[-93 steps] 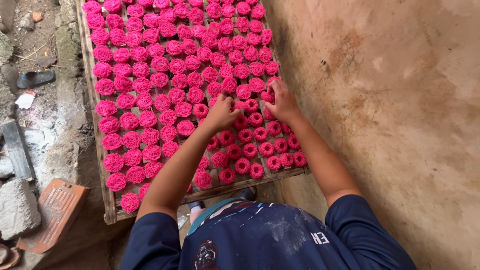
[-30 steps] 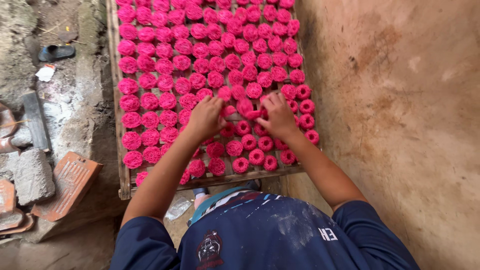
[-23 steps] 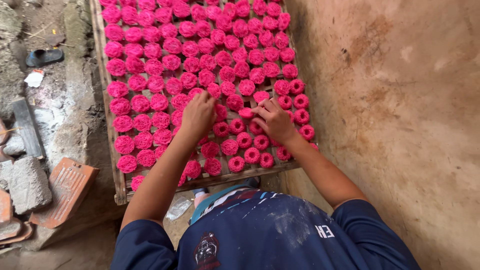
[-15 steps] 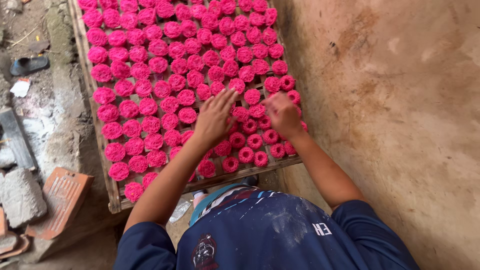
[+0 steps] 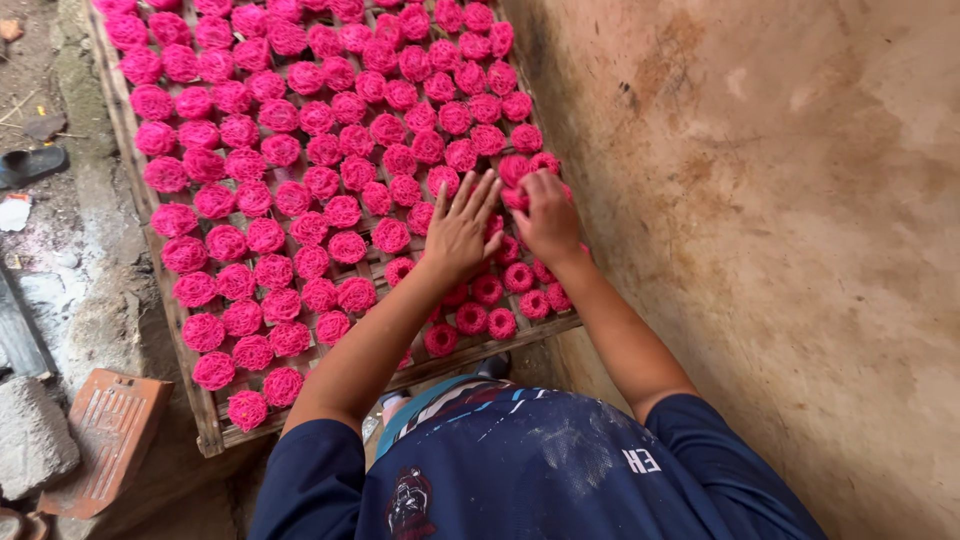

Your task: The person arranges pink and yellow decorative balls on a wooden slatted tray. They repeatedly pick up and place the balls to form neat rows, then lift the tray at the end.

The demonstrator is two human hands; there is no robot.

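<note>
Pink noodle-like rosettes [image 5: 300, 200] lie in close rows across a slatted wooden rack [image 5: 205, 415], which leans or lies against a stained ochre wall [image 5: 780, 220]; you look down on it from above your own shoulders. Your left hand [image 5: 460, 228] rests flat on the rosettes in the rack's lower right part, palm down, fingers spread wide and holding nothing. Your right hand [image 5: 545, 215] is just beside it, nearer the wall, its fingers curled close around one rosette [image 5: 515, 198] at the rack's right edge; whether that piece is lifted clear of the slats you cannot tell. Smaller, tighter pink rings [image 5: 490, 290] fill the rack's lower right corner, below both hands and partly under your forearms. Larger, looser rosettes fill the rest of the rack, up to its far end at the top of the view. Your dark blue shirt [image 5: 540, 470], streaked with pale dust, fills the view just below the rack's near edge. Left of the rack, on bare ground, lie a reddish ridged tile [image 5: 110, 440], a grey stone [image 5: 35, 440] and, further up, a dark sandal [image 5: 30, 165].
</note>
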